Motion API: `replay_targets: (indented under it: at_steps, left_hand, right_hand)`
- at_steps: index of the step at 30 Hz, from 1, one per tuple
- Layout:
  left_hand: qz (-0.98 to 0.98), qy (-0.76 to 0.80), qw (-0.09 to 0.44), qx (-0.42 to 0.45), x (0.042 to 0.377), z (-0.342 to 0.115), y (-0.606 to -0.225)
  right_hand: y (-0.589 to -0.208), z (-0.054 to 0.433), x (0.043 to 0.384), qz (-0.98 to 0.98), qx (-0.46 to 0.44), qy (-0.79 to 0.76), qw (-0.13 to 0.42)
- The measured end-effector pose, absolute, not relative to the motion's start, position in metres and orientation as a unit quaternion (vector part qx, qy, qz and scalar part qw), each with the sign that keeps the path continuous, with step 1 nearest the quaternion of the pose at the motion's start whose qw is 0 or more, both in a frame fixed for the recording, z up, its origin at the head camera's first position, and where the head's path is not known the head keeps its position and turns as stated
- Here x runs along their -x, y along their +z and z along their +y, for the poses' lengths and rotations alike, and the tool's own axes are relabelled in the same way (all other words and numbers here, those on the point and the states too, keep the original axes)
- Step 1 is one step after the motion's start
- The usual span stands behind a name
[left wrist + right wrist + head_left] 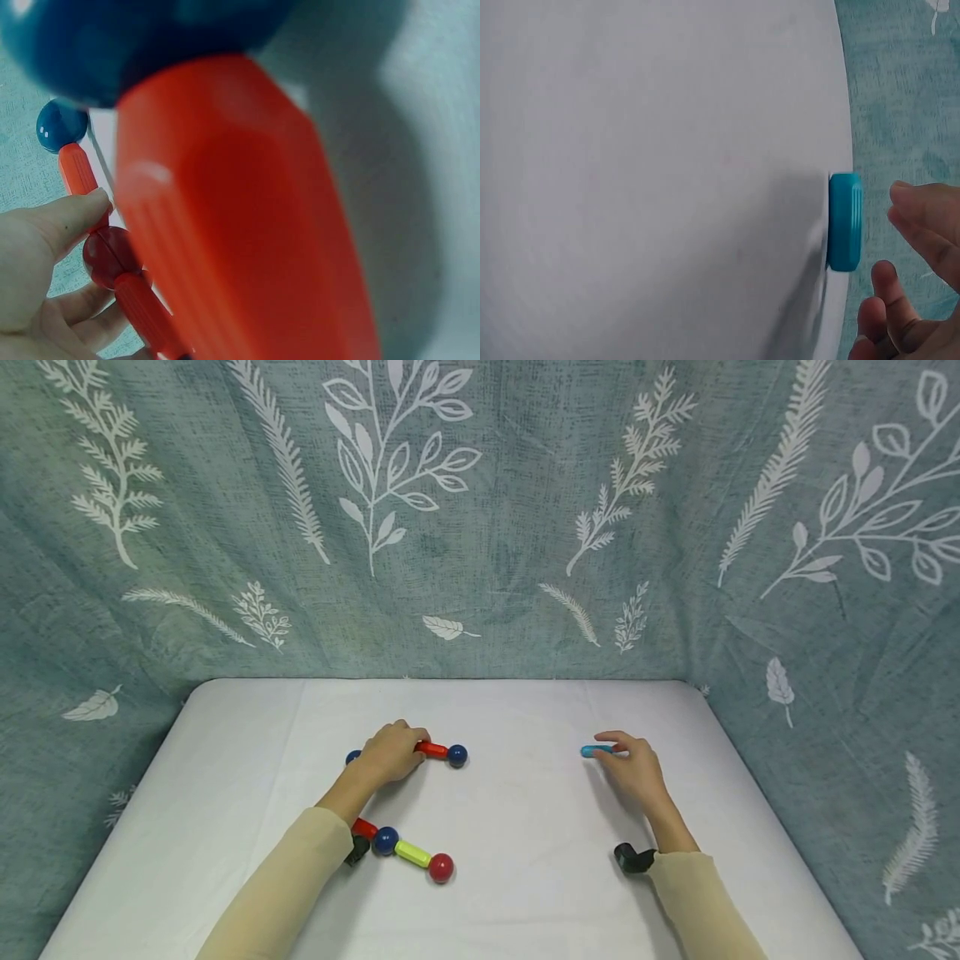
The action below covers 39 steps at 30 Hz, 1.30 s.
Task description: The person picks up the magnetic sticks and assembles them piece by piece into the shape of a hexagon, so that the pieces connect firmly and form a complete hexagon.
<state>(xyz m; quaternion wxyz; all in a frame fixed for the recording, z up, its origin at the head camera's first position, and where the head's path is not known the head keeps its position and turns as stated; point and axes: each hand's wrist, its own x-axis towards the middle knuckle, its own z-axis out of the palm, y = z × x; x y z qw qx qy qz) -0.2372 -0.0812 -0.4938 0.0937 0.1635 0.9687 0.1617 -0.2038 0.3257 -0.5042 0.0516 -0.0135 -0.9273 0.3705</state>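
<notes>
My left hand (390, 753) holds a chain of toy building rods and balls at the table's left. Its thumb lies across a red rod (77, 170), beside a dark red ball (111, 256). Blue balls (457, 756) sit at the chain's ends; the hand hides its middle in the head view. At the right, my right hand (633, 768) is beside a light blue rod (596, 751), thumb and fingers spread. In the right wrist view that blue rod (845, 222) lies on the table, a gap between it and the fingertips.
Nearer me lies a second chain: a red rod (364, 828), a blue ball (386, 841), a yellow-green rod (412, 853) and a red ball (441, 867). My left sleeve partly covers it. A white cloth covers the table (525, 827); a leaf-patterned curtain (495, 527) hangs behind.
</notes>
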Motion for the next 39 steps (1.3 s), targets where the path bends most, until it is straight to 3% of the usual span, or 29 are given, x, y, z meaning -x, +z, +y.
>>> replay_targets:
  at_steps: [10, 26, 39]
  left_hand:
    - [0.969, 0.16, 0.095, -0.162, 0.236, -0.082, -0.493]
    - [0.969, 0.158, 0.1, -0.162, 0.236, -0.081, -0.492]
    - [0.969, 0.157, 0.099, -0.163, 0.235, -0.08, -0.49]
  right_hand:
    - [-0.514, 0.337, 0.211, -0.925, 0.052, 0.377, -0.002]
    - [-0.52, 0.339, 0.215, -0.935, 0.024, 0.354, 0.001]
    - [-0.517, 0.301, 0.206, -0.93, -0.015, 0.368, 0.011]
